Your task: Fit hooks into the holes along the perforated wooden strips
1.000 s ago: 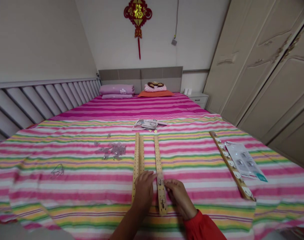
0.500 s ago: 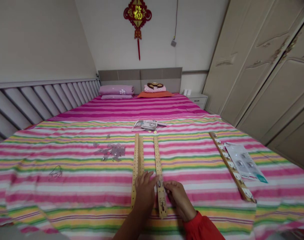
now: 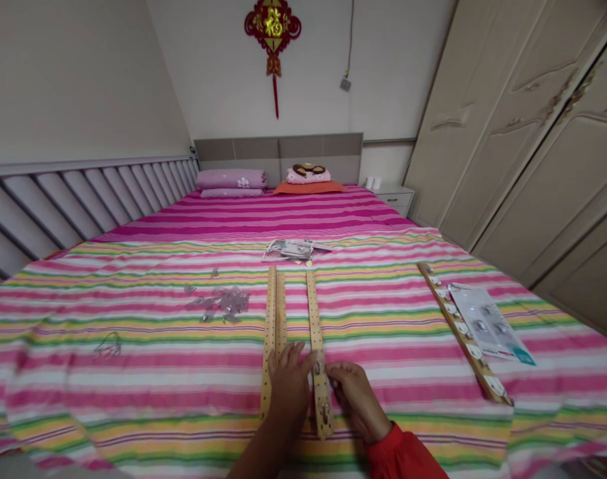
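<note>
Left hand fingers spread, right hand fingers narrow, grips unclear. Perforated pale-wood strip: two silver-metal hooks toward six o'clock, remainder bare.

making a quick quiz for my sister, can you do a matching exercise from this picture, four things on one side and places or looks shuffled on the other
Things
1. left hand
2. right hand
3. holed strip with metal fittings
4. wooden strip with white patches

Places or looks
A. beside a flat pack with a teal corner
B. below it, a red sleeve
C. between the two hands
D. below it, a bare forearm

Pairs: 1-D, 2-B, 3-C, 4-A
</note>
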Tool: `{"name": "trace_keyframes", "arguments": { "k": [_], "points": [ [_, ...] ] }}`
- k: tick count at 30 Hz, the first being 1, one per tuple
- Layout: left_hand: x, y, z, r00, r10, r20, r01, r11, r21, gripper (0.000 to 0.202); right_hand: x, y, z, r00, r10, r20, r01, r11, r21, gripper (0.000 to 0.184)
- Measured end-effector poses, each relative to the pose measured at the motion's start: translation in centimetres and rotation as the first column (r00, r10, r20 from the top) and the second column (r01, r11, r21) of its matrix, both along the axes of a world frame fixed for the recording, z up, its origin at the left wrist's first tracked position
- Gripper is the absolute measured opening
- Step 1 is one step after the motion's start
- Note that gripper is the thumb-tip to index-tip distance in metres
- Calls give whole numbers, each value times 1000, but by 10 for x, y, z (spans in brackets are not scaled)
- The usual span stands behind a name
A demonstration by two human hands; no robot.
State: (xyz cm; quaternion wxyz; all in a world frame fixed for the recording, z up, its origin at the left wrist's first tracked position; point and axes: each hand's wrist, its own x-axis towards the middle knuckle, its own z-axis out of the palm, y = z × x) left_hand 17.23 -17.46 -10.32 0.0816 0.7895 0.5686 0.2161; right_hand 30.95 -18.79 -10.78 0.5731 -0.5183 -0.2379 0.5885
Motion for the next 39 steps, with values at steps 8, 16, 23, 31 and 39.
{"name": "trace_keyframes", "arguments": {
  "k": [8, 16, 23, 31, 39],
  "points": [
    [-3, 0, 6, 998, -18, -55, 15, 998, -55, 58, -1, -2, 0, 996, 21, 91, -19, 999, -31, 30],
    [-2, 0, 12, 999, -2, -54, -4, 995, -103, 53, -2, -3, -7, 986, 14, 164, -9, 999, -33, 28],
    [-2, 3, 9, 997, 1, 77, 10, 989, -146, 45, 0, 0, -20, 988, -30, 155, 31, 1000, -4, 27],
    [-10, 11, 8, 965, -48, 256, 57, 998, -30, 43, 2, -5, -6, 993, 40, 114, -37, 999, -32, 42],
    [-98, 60, 23, 790, 216, 574, -380, 907, 180, 28, 5, -7, -10, 994, 75, 82, -71, 996, -51, 52]
  ]
}}
